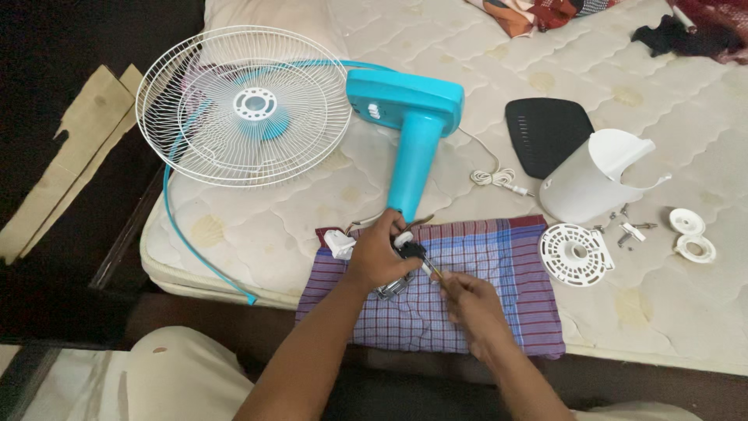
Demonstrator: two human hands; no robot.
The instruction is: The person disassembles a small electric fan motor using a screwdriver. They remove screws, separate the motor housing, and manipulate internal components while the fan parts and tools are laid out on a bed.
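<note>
Quilted mattress (pixel 545 70): left hand (pixel 379 256) fingers clamped on fan motor (pixel 401 273), right hand (pixel 471 302) fingers pinching screwdriver (pixel 433 271)

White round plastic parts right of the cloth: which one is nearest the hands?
The large slotted disc at the checked cloth's right edge; the two small rings lie farther right, past the screws.

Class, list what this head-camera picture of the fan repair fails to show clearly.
- Motor part: mostly hidden under the left hand.
- Tool: its handle is covered by the right hand; its tip is too small to identify.
- Screws by the white cover: too small to count.
- Red cloth: cut off by the top edge.
</note>
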